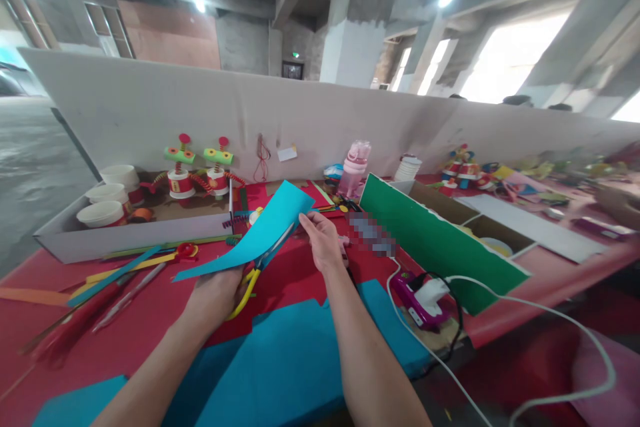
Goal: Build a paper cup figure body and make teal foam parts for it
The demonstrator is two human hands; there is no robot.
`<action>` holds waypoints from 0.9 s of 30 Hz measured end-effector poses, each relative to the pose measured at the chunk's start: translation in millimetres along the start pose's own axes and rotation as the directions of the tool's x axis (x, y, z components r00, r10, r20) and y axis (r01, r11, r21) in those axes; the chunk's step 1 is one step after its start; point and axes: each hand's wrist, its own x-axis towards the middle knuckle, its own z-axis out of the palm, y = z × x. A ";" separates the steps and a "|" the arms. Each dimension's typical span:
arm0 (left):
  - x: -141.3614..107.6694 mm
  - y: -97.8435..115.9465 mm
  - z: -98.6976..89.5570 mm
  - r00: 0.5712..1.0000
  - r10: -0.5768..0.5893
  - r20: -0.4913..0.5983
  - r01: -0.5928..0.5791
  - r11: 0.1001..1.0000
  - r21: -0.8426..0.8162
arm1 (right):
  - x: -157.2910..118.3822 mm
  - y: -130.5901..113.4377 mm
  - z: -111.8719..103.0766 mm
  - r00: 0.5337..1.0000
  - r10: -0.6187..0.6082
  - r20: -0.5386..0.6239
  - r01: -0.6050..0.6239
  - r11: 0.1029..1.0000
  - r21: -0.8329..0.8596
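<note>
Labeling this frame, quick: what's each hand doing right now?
Left hand: closed on the yellow-handled scissors, blades in the blue sheet.
Right hand: pinching the blue sheet's far edge with its fingertips.

Blue sheet (260, 230) is showing over red table (125, 340); scissors (247, 290) are showing yellow; board (435, 243) is showing green.

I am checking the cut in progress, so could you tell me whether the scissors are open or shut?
Open: the scissors in the left hand have blades spread around the blue sheet.
</note>
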 end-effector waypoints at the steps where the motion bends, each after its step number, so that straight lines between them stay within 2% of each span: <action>1: 0.0 0.1 -0.1 1.000 0.006 -0.001 -0.006 1.000 -0.005 | -0.4 0.5 0.5 1.000 -0.005 -0.006 0.005 1.000 -0.023; 6: 0.1 -0.7 1.5 1.000 0.023 -0.013 -0.023 1.000 -0.016 | -3.3 0.3 1.7 1.000 -0.010 0.027 0.011 0.998 -0.068; 13: 2.6 -1.8 2.7 0.995 0.005 0.102 -0.005 1.000 0.004 | -4.6 -1.6 3.7 0.998 0.010 0.062 -0.009 1.000 -0.021; 22: 0.5 -2.8 5.4 0.999 0.036 -0.022 -0.037 0.998 -0.043 | -4.0 2.6 4.6 0.998 -0.009 0.061 0.008 1.000 0.008; 27: 0.2 -0.1 0.9 0.997 -0.017 0.073 0.017 1.000 -0.004 | -3.6 3.1 4.0 0.998 -0.009 0.067 0.009 1.000 0.009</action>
